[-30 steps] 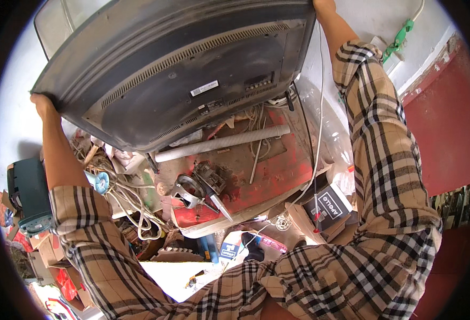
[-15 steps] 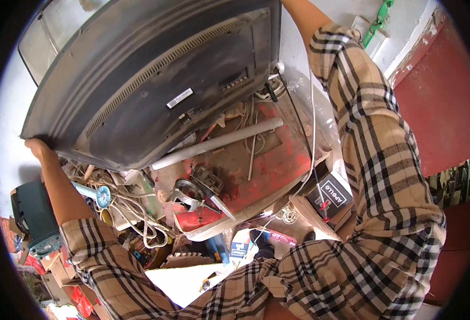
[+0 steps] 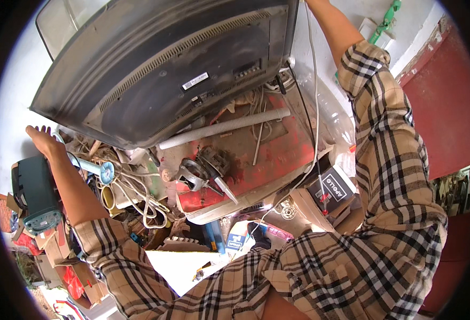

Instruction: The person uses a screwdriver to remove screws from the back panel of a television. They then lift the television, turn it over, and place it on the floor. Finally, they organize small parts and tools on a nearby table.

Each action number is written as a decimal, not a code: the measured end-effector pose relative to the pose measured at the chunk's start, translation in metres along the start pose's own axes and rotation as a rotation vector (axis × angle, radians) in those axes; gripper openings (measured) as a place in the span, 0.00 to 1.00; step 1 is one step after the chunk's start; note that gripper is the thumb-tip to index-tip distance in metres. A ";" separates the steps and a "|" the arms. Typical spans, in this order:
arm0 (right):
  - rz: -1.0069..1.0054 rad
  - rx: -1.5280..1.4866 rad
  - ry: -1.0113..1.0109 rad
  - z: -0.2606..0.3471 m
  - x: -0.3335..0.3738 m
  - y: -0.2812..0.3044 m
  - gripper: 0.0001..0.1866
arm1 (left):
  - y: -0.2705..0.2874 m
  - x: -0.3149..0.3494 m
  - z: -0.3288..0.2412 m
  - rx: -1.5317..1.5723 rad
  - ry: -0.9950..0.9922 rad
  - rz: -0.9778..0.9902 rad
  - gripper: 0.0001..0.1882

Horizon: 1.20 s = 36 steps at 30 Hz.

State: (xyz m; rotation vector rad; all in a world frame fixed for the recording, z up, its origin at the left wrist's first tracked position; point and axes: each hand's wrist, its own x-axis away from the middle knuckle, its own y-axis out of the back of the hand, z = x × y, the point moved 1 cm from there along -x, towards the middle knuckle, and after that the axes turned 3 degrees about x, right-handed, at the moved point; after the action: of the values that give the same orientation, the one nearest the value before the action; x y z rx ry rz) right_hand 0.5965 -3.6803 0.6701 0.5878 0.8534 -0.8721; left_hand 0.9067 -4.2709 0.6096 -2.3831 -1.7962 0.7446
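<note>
A large dusty flat-screen television point(image 3: 155, 80) fills the upper middle, its black back facing me and tilted. My left hand point(image 3: 42, 140) is just below the television's lower left corner, apart from it. Its fingers are spread and nothing is in them. My right forearm point(image 3: 335, 24) reaches up past the television's right side and leaves the picture at the top, so the right hand is hidden. Under the television, a red worn tabletop point(image 3: 277, 160) carries a grey corrugated hose point(image 3: 227, 128), a metal clamp-like tool point(image 3: 192, 175) and loose cords.
A dark green machine point(image 3: 35, 194) stands at the left beside a blue spool point(image 3: 106, 173) and tangled pale rope point(image 3: 139, 200). At the right are a black-and-white box point(image 3: 331, 186), a hanging white cable point(image 3: 315, 80) and a red panel point(image 3: 443, 106). Cardboard boxes crowd the lower left.
My left hand has let go of the television's lower left corner and opened below it. The television appears slightly farther right and higher in view. My right arm is still raised.
</note>
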 end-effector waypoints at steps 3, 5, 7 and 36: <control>-0.035 -0.020 0.012 -0.010 0.003 0.001 0.24 | 0.021 -0.006 -0.007 0.008 -0.011 0.018 0.40; 0.242 -0.259 0.034 -0.020 0.019 0.016 0.24 | 0.069 -0.031 0.000 0.035 -0.025 0.023 0.36; 0.484 -0.268 0.122 -0.031 0.056 0.074 0.18 | 0.071 0.024 0.009 0.019 -0.014 0.091 0.32; 1.063 0.037 -1.005 -0.407 0.380 0.723 0.11 | 0.201 0.688 0.052 -1.242 -0.374 1.393 0.23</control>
State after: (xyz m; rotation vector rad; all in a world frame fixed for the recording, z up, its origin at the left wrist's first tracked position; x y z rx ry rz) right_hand 1.1829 -3.1544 0.2088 0.4513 -0.4117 -0.1089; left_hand 1.2022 -3.7138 0.2655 -4.5013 -0.0640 -0.1522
